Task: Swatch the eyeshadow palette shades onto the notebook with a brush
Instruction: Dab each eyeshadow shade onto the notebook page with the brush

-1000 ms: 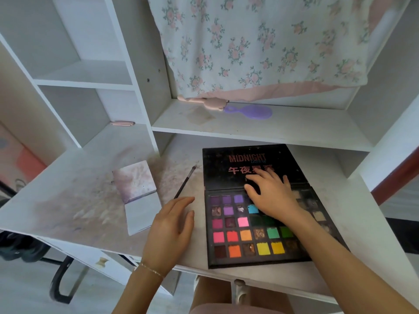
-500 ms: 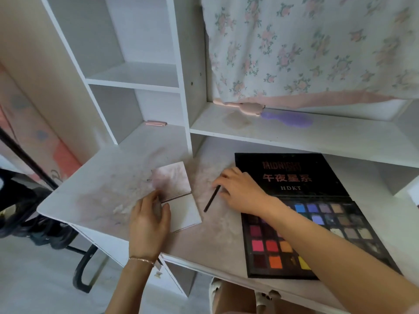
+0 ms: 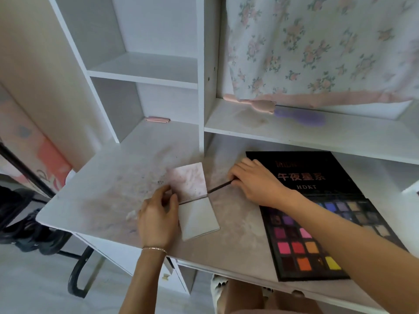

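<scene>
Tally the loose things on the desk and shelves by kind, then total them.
Eyeshadow palette: 1
Notebook: 1
Brush: 1
Purple hairbrush: 1
Pink bear-shaped item: 1
Small flat pink item: 1
Total: 6

White desk [image 3: 108,177], top stained pink and grey. Lying directly on it: small open notebook [image 3: 195,200] near the front edge; thin dark brush [image 3: 218,187] just right of the notebook; open black eyeshadow palette [image 3: 317,214] at right. Upper shelf [image 3: 340,134] carries a pink item [image 3: 249,104] and a purple hairbrush [image 3: 299,117].
</scene>
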The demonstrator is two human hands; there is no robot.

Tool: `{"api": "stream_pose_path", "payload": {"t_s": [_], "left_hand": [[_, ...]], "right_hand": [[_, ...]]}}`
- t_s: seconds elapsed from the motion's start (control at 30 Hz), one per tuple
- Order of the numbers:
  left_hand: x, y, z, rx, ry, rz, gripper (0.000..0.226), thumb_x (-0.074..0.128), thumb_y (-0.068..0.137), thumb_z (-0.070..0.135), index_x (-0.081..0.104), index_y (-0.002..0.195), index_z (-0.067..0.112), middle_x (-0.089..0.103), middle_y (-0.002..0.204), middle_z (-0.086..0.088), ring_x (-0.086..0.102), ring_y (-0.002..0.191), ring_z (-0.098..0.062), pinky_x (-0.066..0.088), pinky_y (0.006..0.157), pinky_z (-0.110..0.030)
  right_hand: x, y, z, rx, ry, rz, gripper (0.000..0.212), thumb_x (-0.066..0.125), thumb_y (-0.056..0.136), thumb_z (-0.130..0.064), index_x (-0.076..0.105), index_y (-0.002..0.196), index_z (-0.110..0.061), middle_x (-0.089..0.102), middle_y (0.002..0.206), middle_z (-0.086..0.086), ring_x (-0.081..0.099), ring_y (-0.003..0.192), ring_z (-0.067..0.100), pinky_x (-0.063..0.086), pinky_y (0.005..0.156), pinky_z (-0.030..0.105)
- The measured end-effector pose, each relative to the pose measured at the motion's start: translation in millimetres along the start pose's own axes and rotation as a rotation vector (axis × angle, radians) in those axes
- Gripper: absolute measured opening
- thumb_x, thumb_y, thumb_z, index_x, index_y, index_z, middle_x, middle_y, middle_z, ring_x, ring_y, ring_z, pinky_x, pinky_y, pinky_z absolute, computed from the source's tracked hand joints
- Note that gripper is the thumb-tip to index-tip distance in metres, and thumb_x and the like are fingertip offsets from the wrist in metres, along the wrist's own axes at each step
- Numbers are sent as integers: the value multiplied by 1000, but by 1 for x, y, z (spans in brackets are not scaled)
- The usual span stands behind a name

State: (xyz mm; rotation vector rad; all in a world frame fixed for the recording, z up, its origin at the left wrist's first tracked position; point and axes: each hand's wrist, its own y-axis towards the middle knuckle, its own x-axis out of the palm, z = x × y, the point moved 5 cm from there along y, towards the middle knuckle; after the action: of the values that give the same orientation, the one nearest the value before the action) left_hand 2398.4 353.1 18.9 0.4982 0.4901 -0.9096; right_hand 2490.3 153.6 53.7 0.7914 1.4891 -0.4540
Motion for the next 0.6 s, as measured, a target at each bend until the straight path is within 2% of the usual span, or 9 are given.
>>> {"api": "stream_pose_path", "payload": {"t_s": [0.1,0.17,0.23,0.3,0.37,0.43,0.5,0.6], "left_hand": [[0,-1,-2,-2,18,-12,24,58,85,19,62,108,14,68,93,-10,59,92,-34,46,80,-40],[0,-3,-3,-1,35,-26,18,58,84,21,64,100,14,68,89,-10,60,88,-34,46,77,-38],[0,-5,-2,15,25,-37,12,60,84,21,64,91,13,68,83,-8,59,83,-33,46,74,-37],[-1,-6,0,42,13,-52,8,61,83,19,64,85,12,67,77,-6,59,77,-31,44,72,-36],[-2,-7,1,68,16,-66,7,61,83,19,64,83,12,67,75,-4,59,74,-30,45,71,-35],[-1,-7,3,89,14,-70,7,61,83,18,64,82,12,66,74,-4,59,73,-28,44,68,-34],[3,-11,7,95,6,-78,8,62,83,18,65,86,12,67,76,-4,58,73,-25,43,68,-32],[12,-20,16,132,-23,-130,7,62,83,17,65,88,12,65,76,-3,58,73,-25,44,69,-33]], "right_hand": [[-12,-9,2,144,147,145,8,50,91,-13,57,94,-11,58,92,2,41,87,16,27,75,27],[-17,-21,2,242,260,238,13,51,89,-6,61,97,-10,60,91,0,40,85,13,31,75,33],[-24,-37,4,307,316,341,21,53,87,0,64,103,-10,60,90,-4,42,85,13,31,74,33],[-28,-53,8,376,383,413,26,54,87,2,64,107,-10,57,89,-6,44,86,14,33,76,29],[-30,-70,14,454,536,461,25,52,89,2,62,109,-9,56,89,-3,49,84,9,38,78,15],[-31,-86,22,547,733,525,20,53,89,0,60,100,-15,57,85,-2,55,77,1,44,72,9],[-32,-99,29,605,902,602,21,54,88,0,54,86,-21,57,80,1,60,69,4,48,67,12],[-32,-114,36,641,1024,650,20,53,88,2,48,80,-15,57,73,6,63,63,6,50,63,14]]}}
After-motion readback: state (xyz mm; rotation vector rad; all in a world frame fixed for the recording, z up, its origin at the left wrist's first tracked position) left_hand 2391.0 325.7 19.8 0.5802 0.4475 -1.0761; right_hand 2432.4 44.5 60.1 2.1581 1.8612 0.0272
